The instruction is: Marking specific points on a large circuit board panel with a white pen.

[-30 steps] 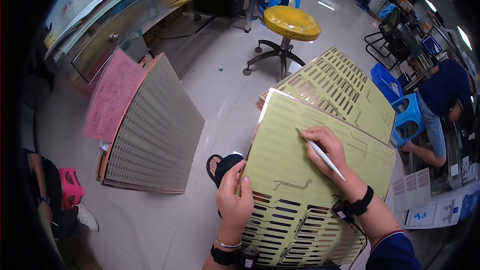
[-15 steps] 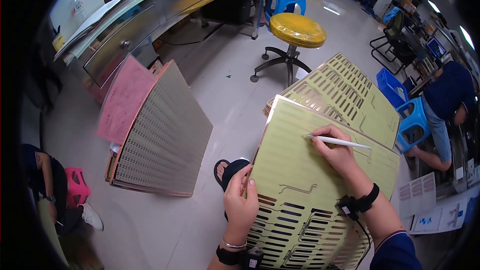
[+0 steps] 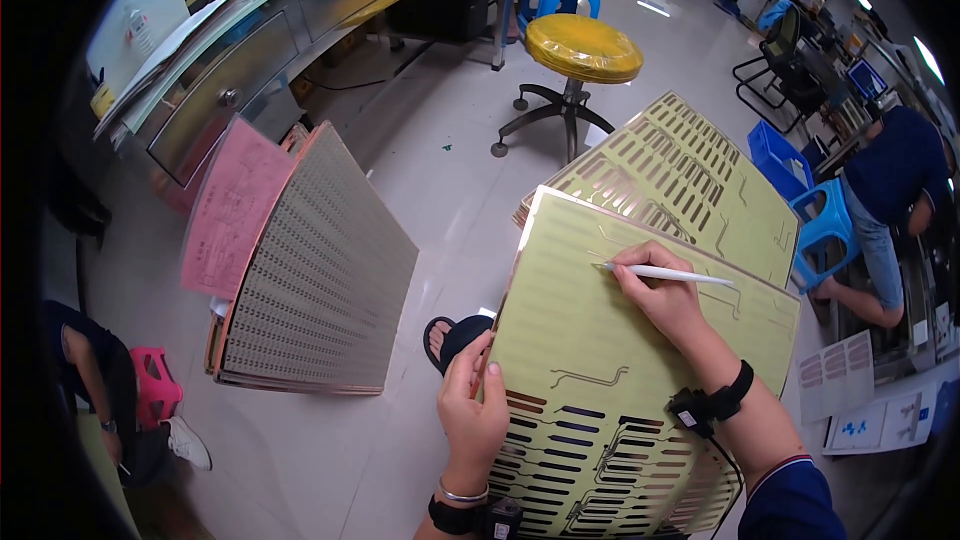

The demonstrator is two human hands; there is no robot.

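Observation:
A large yellow-green panel (image 3: 590, 340) with dark slots and thin traces lies tilted in front of me. My left hand (image 3: 472, 410) grips its left edge, thumb on the face. My right hand (image 3: 660, 292) holds a white pen (image 3: 668, 273) with its tip touching the upper part of the panel. Behind this panel rests a stack of similar yellow-green slotted panels (image 3: 690, 180).
A stack of grey perforated copper-edged panels (image 3: 320, 270) with a pink sheet (image 3: 232, 208) leans at left. A yellow stool (image 3: 583, 48) stands behind. A metal bench with drawers (image 3: 250, 50) runs along the back left. A person in blue (image 3: 890, 190) sits on a blue stool at right.
My right hand has slid the pen up and leftward across the panel, the pen now lying nearly level. The view has shifted slightly; my left hand keeps its hold.

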